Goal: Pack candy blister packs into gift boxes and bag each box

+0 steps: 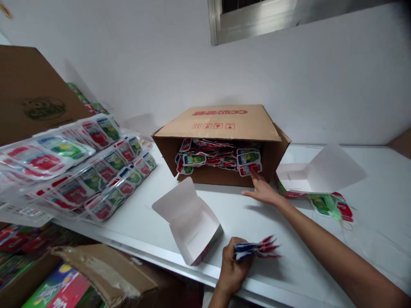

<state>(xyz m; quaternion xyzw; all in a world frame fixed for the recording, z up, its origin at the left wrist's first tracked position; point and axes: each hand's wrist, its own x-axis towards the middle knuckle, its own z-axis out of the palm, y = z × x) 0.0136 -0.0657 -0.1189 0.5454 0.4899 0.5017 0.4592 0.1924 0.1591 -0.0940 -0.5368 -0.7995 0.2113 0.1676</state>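
My right hand reaches forward with its fingers stretched out and loosely spread, the fingertips touching a sachet at the mouth of the cardboard box lying on its side. More sachets fill the box just beyond my fingertips. My left hand, close to me at the table edge, pinches a fanned bunch of sachets between thumb and curled fingers. Just left of that hand sits an open white carton. To the right of my reaching arm lies another unfolded carton. Sheets of packets are stacked far to the left.
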